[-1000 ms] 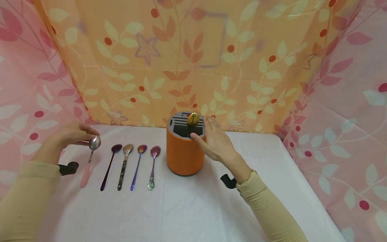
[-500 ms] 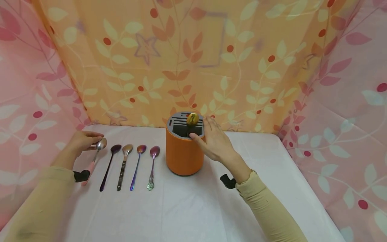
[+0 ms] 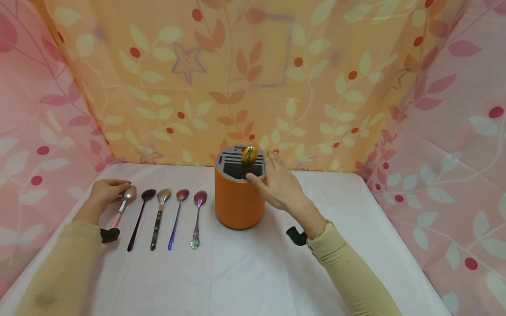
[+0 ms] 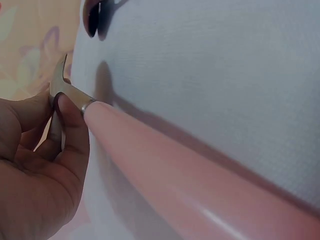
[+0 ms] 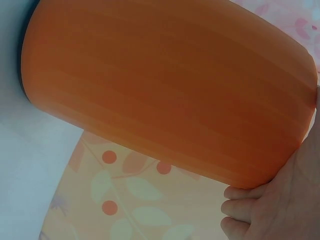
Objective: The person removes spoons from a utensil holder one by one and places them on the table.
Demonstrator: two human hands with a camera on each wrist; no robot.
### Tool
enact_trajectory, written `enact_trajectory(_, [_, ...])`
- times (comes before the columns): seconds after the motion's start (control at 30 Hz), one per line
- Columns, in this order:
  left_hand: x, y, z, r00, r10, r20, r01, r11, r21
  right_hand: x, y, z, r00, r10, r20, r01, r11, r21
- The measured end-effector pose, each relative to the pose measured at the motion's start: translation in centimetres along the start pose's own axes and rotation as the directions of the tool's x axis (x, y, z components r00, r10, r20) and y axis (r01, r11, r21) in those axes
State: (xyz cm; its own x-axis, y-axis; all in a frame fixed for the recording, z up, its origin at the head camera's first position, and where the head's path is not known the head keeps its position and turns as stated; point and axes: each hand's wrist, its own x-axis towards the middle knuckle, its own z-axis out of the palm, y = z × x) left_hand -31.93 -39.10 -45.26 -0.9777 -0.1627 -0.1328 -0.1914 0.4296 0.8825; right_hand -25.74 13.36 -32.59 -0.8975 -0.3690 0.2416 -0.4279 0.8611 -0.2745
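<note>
My left hand [image 3: 106, 193] pinches a pink-handled spoon [image 3: 128, 192] by its metal bowl, at the left end of a row of spoons. In the left wrist view the pink handle [image 4: 165, 165] slants close over the white cloth; whether it touches cannot be told. At the middle, my right hand [image 3: 281, 181] rests against the rim of an orange cylindrical utensil holder [image 3: 239, 204], its fingers extended along the right side and the thumb at the front edge. A gold spoon [image 3: 249, 155] stands upright in the holder, its lower part hidden.
Right of the pink spoon lie a dark spoon [image 3: 136, 226], a spoon with a riveted dark handle [image 3: 156, 228], a blue-purple spoon [image 3: 175, 226] and a purple spoon with an ornate end [image 3: 196, 221]. Patterned cloth [image 3: 189, 87] walls the white table [image 3: 253, 276].
My left hand has moved right and down with the pink-handled spoon, bringing it nearer the dark spoon and the cloth. The right hand stays on the utensil holder; the view shifts slightly.
</note>
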Motion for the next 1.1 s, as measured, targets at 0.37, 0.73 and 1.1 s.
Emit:
enact_trajectory(0.37, [-0.5, -1.1, 0.5, 0.995, 0.03, -0.093, -0.003, 0.959, 0.285, -0.1, -0.1, 0.1, 1.0, -0.001, 0.001, 0.001, 1.0, 0.012])
enact_trajectory(0.73, [-0.6, -1.1, 0.9, 0.993, -0.01, -0.118, 0.04, 0.966, 0.257, 0.0, 0.0, 0.2, 1.0, 0.001, -0.01, -0.001, 1.0, 0.006])
enact_trajectory(1.1, [-1.7, 0.2, 0.5, 0.992, -0.003, -0.126, 0.028, 0.979, 0.2, 0.0, 0.1, 0.1, 1.0, 0.005, -0.004, -0.005, 1.0, 0.007])
